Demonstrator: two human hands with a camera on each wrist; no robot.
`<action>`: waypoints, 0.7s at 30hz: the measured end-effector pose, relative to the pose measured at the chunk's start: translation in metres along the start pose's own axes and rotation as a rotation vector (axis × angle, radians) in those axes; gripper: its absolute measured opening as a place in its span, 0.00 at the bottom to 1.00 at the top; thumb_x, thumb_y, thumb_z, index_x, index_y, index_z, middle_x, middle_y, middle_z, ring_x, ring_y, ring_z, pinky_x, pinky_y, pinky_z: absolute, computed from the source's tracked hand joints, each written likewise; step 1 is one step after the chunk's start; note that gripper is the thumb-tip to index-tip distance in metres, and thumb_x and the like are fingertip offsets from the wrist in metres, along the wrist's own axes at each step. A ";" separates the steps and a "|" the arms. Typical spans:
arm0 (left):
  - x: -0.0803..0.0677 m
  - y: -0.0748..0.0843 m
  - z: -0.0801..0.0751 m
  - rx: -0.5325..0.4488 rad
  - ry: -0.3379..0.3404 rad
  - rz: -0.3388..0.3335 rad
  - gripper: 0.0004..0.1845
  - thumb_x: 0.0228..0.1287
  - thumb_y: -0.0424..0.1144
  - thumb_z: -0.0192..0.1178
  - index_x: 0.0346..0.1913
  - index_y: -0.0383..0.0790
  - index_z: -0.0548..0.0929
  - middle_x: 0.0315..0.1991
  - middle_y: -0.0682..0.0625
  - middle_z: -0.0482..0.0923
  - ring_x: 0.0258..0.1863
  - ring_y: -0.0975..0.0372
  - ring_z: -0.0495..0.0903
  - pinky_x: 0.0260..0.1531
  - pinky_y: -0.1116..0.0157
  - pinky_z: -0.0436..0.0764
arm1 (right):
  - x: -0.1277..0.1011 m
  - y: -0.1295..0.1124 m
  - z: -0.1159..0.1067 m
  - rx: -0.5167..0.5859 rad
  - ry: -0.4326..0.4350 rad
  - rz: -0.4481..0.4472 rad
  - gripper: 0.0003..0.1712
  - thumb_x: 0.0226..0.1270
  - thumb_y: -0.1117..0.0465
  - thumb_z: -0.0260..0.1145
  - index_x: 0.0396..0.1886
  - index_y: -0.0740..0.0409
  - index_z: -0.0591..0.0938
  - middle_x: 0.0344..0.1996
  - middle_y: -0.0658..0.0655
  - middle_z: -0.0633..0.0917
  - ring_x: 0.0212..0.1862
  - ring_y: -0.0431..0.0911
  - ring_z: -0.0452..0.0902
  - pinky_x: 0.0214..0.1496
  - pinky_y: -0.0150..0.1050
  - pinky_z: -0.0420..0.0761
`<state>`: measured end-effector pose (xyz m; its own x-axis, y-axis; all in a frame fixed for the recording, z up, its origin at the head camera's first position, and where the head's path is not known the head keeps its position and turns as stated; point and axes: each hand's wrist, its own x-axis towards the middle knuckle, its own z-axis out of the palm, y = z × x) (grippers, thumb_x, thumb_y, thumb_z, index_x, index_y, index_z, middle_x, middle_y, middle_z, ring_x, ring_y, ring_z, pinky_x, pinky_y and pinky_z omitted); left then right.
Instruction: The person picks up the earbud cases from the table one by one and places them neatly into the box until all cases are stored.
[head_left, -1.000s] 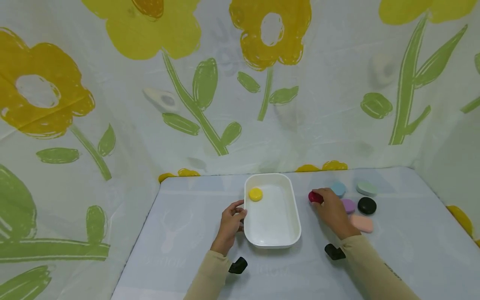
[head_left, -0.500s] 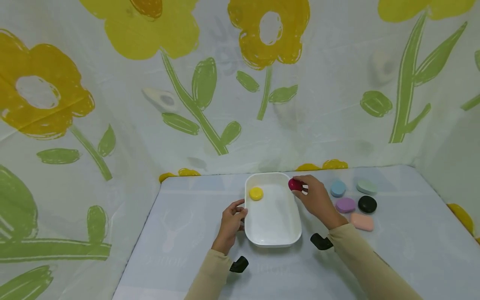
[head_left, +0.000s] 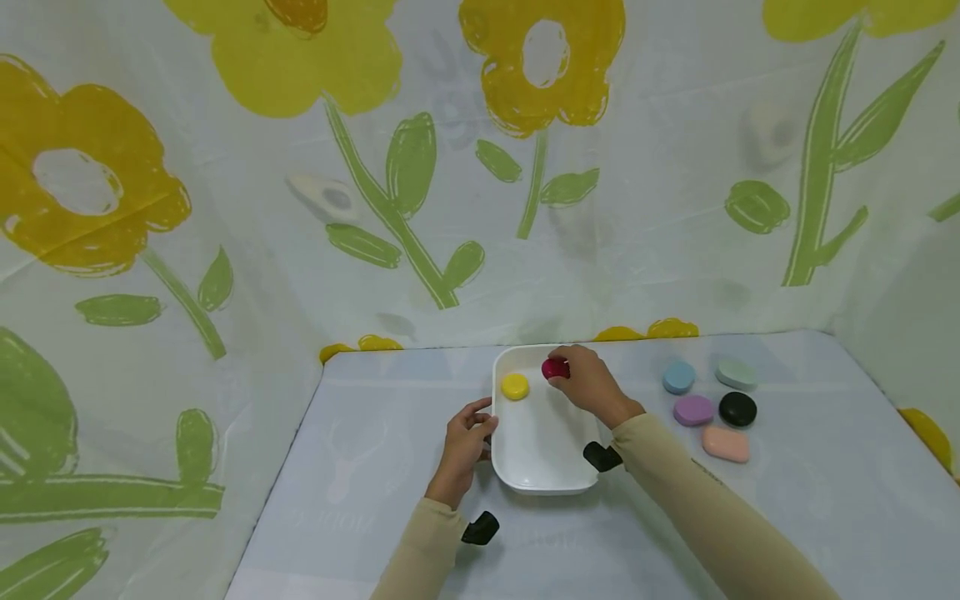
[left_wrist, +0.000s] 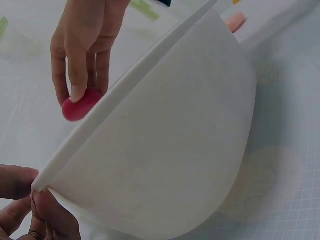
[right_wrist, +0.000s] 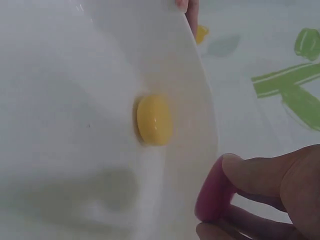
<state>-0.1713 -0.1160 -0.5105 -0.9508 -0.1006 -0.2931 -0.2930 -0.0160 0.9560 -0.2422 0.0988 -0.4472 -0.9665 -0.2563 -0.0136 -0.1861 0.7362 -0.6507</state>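
A white rectangular tray [head_left: 588, 479] lies in the middle of the table, with a yellow round piece [head_left: 514, 386] in its far left corner. My right hand [head_left: 588, 385] pinches a red oval piece [head_left: 555, 368] over the tray's far end, just right of the yellow piece [right_wrist: 154, 120]. The red piece [left_wrist: 81, 105] shows beyond the tray's rim [left_wrist: 125, 85] in the left wrist view, and in the right wrist view the red piece [right_wrist: 215, 192] sits between my fingertips. My left hand [head_left: 462, 444] grips the tray's left rim.
To the right of the tray lie a blue piece [head_left: 678, 377], a pale green piece [head_left: 735, 373], a purple piece [head_left: 693, 410], a black piece [head_left: 737, 408] and a pink piece [head_left: 724, 443]. Flower-print cloth walls close in the table at the back and sides.
My right hand picked the red piece up from beside the other pieces and carried it left, over the tray's far end. The left hand stayed on the rim.
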 end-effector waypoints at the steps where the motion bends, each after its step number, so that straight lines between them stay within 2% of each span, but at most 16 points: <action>1: 0.000 0.000 0.000 0.000 -0.002 0.001 0.22 0.78 0.34 0.60 0.71 0.36 0.77 0.47 0.45 0.79 0.30 0.61 0.76 0.22 0.70 0.78 | 0.003 0.000 0.002 -0.008 -0.007 0.000 0.25 0.71 0.69 0.73 0.66 0.69 0.80 0.60 0.68 0.82 0.58 0.61 0.79 0.63 0.55 0.83; 8: 0.001 -0.002 -0.001 -0.002 -0.005 0.004 0.24 0.78 0.34 0.61 0.72 0.35 0.76 0.47 0.46 0.79 0.31 0.60 0.77 0.21 0.69 0.79 | 0.016 0.000 0.013 -0.045 -0.048 0.029 0.22 0.71 0.70 0.72 0.62 0.70 0.81 0.58 0.68 0.83 0.55 0.60 0.79 0.64 0.54 0.83; 14: 0.001 -0.002 0.000 0.000 0.002 0.001 0.24 0.78 0.34 0.61 0.72 0.35 0.76 0.46 0.47 0.78 0.30 0.61 0.75 0.21 0.68 0.78 | 0.020 0.005 0.022 -0.073 -0.049 0.024 0.20 0.70 0.70 0.73 0.59 0.71 0.81 0.55 0.67 0.84 0.52 0.58 0.79 0.63 0.52 0.82; 21: -0.001 -0.001 0.000 -0.022 -0.006 0.016 0.24 0.77 0.32 0.61 0.72 0.34 0.76 0.44 0.48 0.77 0.27 0.62 0.76 0.19 0.70 0.77 | 0.013 0.006 0.017 -0.068 -0.018 0.058 0.23 0.74 0.68 0.69 0.66 0.69 0.79 0.64 0.68 0.81 0.60 0.61 0.78 0.68 0.55 0.80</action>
<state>-0.1706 -0.1154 -0.5110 -0.9558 -0.0954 -0.2781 -0.2758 -0.0366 0.9605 -0.2528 0.0890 -0.4645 -0.9728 -0.2227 -0.0632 -0.1423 0.7905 -0.5957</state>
